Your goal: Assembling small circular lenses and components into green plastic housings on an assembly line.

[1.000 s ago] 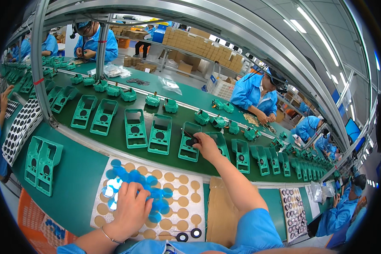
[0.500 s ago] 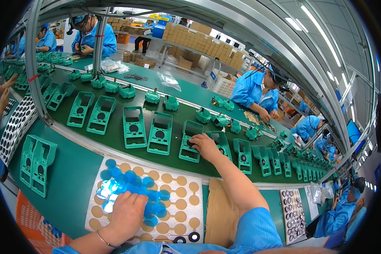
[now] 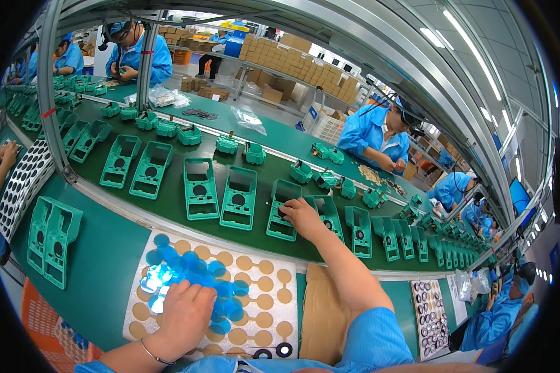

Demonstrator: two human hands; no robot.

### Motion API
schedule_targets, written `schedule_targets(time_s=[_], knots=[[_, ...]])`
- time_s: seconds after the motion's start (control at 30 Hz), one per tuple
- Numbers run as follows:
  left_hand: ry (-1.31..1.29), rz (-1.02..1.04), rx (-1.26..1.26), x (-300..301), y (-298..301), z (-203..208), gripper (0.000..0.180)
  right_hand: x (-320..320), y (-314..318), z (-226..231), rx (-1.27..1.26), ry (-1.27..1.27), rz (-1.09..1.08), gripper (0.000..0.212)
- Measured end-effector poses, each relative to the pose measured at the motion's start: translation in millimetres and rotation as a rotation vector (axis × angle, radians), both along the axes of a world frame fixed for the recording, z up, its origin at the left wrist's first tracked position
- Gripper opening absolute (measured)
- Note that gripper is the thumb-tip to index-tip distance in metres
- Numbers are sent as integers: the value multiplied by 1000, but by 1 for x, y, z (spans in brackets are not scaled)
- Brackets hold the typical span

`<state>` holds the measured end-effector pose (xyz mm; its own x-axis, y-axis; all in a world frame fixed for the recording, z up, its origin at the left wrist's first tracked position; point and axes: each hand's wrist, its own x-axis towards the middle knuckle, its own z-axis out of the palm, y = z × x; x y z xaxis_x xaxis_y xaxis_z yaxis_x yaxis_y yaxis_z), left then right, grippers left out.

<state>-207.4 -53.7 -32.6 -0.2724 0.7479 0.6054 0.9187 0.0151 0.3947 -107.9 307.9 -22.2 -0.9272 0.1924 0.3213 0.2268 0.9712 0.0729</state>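
Observation:
My right hand point(image 3: 297, 216) reaches into a green plastic housing point(image 3: 282, 235) on the conveyor. Its fingers are bent together over the round dark part inside; the fingertips and what they hold are partly hidden. A thin stick-like tip shows just left of the fingers, too small to name. My left hand point(image 3: 190, 309), fingers curled down, rests against a pile of translucent blue discs point(image 3: 196, 267). Whether it pinches one is hidden. Under the discs lies a white sheet point(image 3: 135, 304) bearing tan round stickers point(image 3: 264, 319). Two black rings point(image 3: 284, 350) lie at its near edge.
More green housings point(image 3: 237, 221) line the dark green belt, with small green boxy parts point(image 3: 226, 144) behind them. Two housings point(image 3: 54, 242) stand at left. Brown cardboard point(image 3: 323, 314) and a board of small round parts point(image 3: 430, 317) lie at right. Co-workers sit around the line.
The housings and small green parts have shifted slightly right along the belt, my right hand moving with its housing. My left hand stays nearly still. At far left, another person's hands have come lower.

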Motion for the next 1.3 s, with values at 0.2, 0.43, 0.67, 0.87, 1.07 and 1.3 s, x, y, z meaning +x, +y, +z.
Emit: schedule_targets(time_s=[0.2, 0.43, 0.67, 0.87, 1.07, 1.3], knots=[[-44, 30, 9, -1, 0, -1, 9, 3, -1, -5, 74, -16, 12, 29], [-94, 32, 40, -5, 2, -2, 10, 6, -3, -14, 93, 40, -14, 33], [-210, -61, 84, -16, -1, -5, 15, 4, -6, -14, 125, 125, 1, 30], [-477, -156, 57, -21, -3, -2, 15, 4, -13, 0, -80, 242, -121, 27], [-341, -187, -28, -31, -3, -5, 9, 12, -74, 35, -420, 386, -83, 21], [-109, -140, 42, -40, -2, -11, 10, 34, -176, 59, -534, 309, 213, 16]])
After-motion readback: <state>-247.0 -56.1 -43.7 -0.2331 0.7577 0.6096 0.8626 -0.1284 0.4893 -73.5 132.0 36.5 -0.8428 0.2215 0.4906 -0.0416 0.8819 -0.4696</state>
